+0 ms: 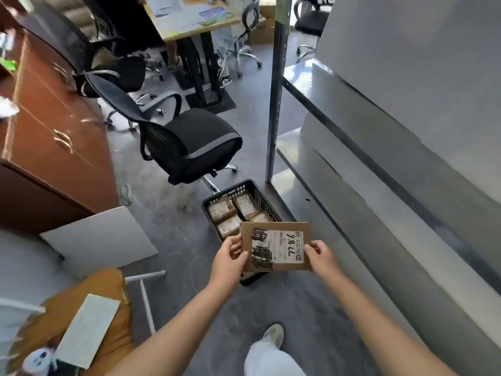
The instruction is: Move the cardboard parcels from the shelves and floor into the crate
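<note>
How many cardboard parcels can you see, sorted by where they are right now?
Small brown cardboard parcels lying in the black plastic crate: 4
Flat brown cardboard parcel with scribbled white label, held above the crate by left hand and right hand: 1
Total: 5

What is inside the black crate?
The black crate holds four labelled cardboard parcels. Its near end is hidden behind the held parcel, so more may be there.

Two bare forearms extend from the lower edge, without sleeves, watch or rings, ending in the ungloved left hand and ungloved right hand. Below, a loose white trouser leg falls over a pale, rounded shoe.
</note>
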Available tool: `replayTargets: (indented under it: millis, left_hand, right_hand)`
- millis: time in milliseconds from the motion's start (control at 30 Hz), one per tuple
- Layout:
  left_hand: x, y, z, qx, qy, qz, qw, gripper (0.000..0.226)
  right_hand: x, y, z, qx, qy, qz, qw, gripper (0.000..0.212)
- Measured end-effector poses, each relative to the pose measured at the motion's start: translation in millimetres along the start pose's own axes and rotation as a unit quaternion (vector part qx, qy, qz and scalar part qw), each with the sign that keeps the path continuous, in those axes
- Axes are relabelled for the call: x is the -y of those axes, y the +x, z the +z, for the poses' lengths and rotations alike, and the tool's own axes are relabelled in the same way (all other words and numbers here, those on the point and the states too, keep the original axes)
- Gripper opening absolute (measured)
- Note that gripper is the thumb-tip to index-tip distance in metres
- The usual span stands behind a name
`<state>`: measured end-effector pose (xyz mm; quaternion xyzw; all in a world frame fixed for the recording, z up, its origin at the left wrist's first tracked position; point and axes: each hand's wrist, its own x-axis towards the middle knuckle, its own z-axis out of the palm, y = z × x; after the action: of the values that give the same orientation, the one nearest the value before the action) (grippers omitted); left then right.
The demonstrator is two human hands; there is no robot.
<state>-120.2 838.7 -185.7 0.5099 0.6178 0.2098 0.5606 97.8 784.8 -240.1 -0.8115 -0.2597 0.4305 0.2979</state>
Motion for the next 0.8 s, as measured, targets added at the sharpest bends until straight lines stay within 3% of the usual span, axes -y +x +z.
replayTargets:
  millis: [100, 233, 500, 800]
  left_hand:
    - [16, 27, 20, 0.0, -0.011, -0.054, 0.998, 0.03]
    - [44, 67, 36, -0.013, -0.031, -0.1, 0.994, 0.033]
    - [119, 163, 25, -0.072, -0.06, -0.198, 0.976, 0.039]
    - [187, 290, -4, 0.021, -0.07, -0.282, 0.957, 0.03]
  right_hand:
    - [-19, 35, 1, 0.019, -0.022, 0.028, 0.999, 0.008]
    - [-30, 76, 15, 0.065, -0.051, 0.06, 0.995, 0.028]
    - [-6, 162, 106, 0.131, -0.021, 0.07, 0.989, 0.046]
    - [-19, 271, 207, 0.202, -0.07, 0.12, 0.969, 0.055]
